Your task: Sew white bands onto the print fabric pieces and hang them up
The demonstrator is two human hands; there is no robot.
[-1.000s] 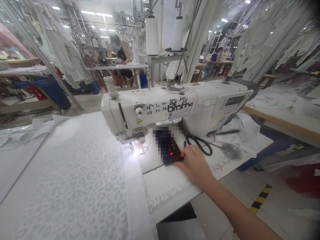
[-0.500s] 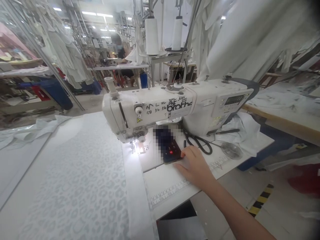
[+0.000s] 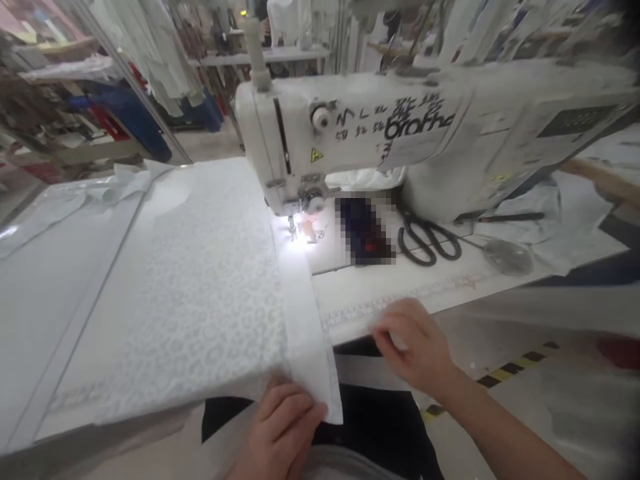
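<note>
A pale fabric with a grey leopard print (image 3: 210,307) lies under the presser foot of a white sewing machine (image 3: 360,127), a plain white band (image 3: 303,293) along its right edge. At the near corner of this fabric, my left hand (image 3: 287,427) is closed on the edge, thumb and fingers gripping it. My right hand (image 3: 420,350) hangs in the air just off the table's front edge, fingers curled and tips together, with nothing visible in them. A dark phone (image 3: 365,230), partly blurred out, lies on the machine bed beyond that hand.
Black-handled scissors (image 3: 430,243) lie right of the phone, near a round clear object (image 3: 507,257) and crumpled white cloth (image 3: 550,200). A printed ruler scale (image 3: 360,310) runs along the table's front. More white fabric (image 3: 75,207) lies at the left.
My right hand has left the phone and drawn back toward me. My left hand has come into view, holding the near fabric edge. The view has tilted down and closer to the machine.
</note>
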